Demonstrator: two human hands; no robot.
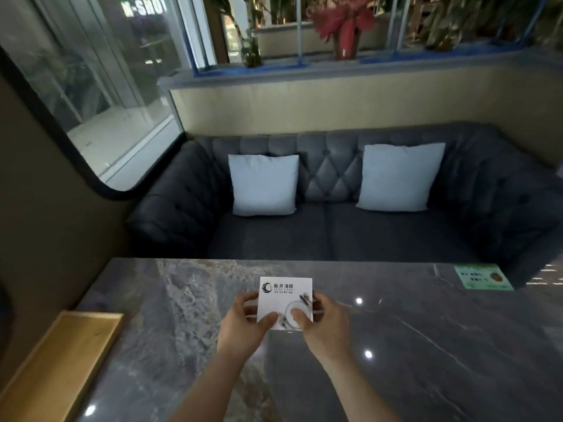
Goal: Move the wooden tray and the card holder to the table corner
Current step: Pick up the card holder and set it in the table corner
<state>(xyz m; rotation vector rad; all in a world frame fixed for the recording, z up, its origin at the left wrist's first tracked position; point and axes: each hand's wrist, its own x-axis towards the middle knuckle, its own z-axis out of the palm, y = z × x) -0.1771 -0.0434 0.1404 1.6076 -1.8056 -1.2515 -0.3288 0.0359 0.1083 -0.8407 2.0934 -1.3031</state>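
The card holder (285,295), a clear stand with a white printed card in it, is upright near the middle of the grey marble table (426,345). My left hand (243,322) grips its left side and my right hand (324,321) grips its right side, thumbs on the front face. The wooden tray (58,370), light-coloured and empty, lies along the table's left edge, well to the left of my hands and untouched. Whether the holder's base touches the tabletop is hidden by my fingers.
A green sticker (483,277) lies flat at the table's far right corner. A dark tufted sofa (329,233) with two white cushions stands beyond the far edge. A brown wall (45,239) borders the table on the left.
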